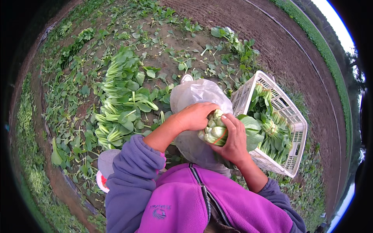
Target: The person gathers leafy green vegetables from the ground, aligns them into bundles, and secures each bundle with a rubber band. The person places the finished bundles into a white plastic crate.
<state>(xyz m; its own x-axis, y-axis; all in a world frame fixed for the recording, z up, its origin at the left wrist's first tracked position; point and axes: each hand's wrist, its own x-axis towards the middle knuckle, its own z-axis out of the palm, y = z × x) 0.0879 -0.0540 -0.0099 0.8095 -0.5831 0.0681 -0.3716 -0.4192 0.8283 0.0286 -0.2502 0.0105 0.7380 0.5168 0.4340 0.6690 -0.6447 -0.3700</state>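
Both hands are at a bunch of leafy greens with pale stem bases, like bok choy (pixel 217 131), held over a plastic sheet on the lap. An orange band runs around its stems. The leaves point right, towards the crate. My left hand (pixel 194 116) comes in from the left side and has its fingers on the upper left of the stem ends. My right hand (pixel 235 138) grips the bunch from the right, its thumb and fingers around the stems; which arm is which follows from the sleeves.
At the right stands a white plastic crate (pixel 303 128) with banded bunches of greens (pixel 272 128). To the left, loose greens (pixel 119 96) lie in a long row on soil strewn with leaves. A white bowl (pixel 99 182) with red things is by the left elbow; a shoe (pixel 186 78) shows ahead.
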